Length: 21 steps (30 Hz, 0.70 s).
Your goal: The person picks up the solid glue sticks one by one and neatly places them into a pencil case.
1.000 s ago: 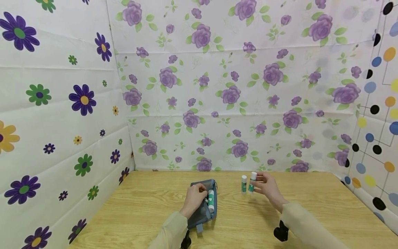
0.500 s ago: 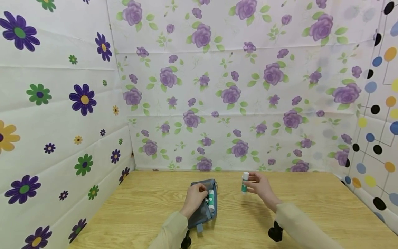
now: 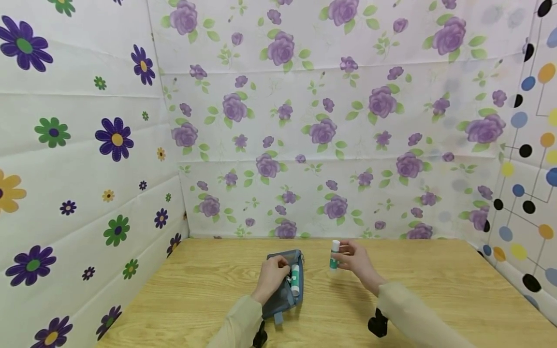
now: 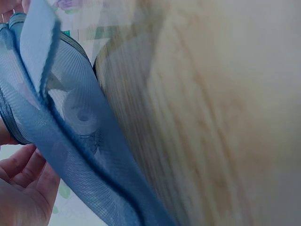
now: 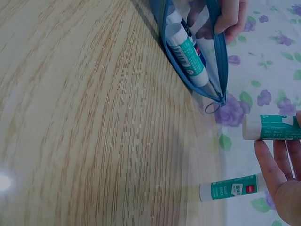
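My left hand (image 3: 271, 278) grips the edge of a blue-grey mesh zip pouch (image 3: 274, 307), its mouth held apart. Inside lies a green-and-white glue stick (image 3: 295, 280); the right wrist view shows a dark blue item (image 5: 190, 35) beside it. To the right of the pouch, my right hand (image 3: 357, 261) holds a second glue stick (image 3: 334, 255) upright between thumb and fingers, white cap on top. A third glue stick (image 5: 233, 187) shows below the right hand in the right wrist view; in the head view that hand hides it.
The wooden table (image 3: 209, 280) stretches out on both sides of the pouch. A flowered cloth (image 3: 322, 193) hangs at its back edge, with patterned cloths left and right. Black wrist cameras (image 3: 377, 324) are strapped below the sleeves.
My right hand has moved left with its glue stick, passing in front of the standing one, closer to the pouch. The left hand and the pouch have stayed in place.
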Each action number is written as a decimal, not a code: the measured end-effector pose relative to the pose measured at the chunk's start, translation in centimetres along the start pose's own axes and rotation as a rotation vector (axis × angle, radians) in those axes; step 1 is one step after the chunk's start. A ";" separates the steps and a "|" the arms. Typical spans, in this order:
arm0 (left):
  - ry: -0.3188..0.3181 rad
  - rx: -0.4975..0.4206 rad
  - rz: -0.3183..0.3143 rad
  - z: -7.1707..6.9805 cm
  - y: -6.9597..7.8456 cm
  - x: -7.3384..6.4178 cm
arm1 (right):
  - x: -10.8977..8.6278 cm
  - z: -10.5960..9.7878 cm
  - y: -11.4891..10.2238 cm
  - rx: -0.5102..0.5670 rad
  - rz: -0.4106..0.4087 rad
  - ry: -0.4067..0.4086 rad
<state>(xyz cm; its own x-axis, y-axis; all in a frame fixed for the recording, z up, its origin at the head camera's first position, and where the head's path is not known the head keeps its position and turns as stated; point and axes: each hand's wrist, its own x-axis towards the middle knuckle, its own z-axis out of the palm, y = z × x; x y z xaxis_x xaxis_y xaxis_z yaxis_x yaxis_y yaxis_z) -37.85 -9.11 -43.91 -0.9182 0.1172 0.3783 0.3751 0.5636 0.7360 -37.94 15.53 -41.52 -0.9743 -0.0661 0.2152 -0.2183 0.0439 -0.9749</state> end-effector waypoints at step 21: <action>-0.020 -0.027 -0.009 -0.1 0.3 -0.2 | -0.1 2.0 -0.1 0.073 0.059 -0.006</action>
<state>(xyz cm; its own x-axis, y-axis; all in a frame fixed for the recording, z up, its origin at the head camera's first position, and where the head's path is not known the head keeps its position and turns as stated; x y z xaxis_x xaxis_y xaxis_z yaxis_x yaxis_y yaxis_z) -37.55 -9.05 -43.72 -0.9240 0.1285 0.3601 0.3694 0.5428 0.7543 -37.75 13.54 -41.57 -0.9851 -0.0711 0.1569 -0.1555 -0.0244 -0.9875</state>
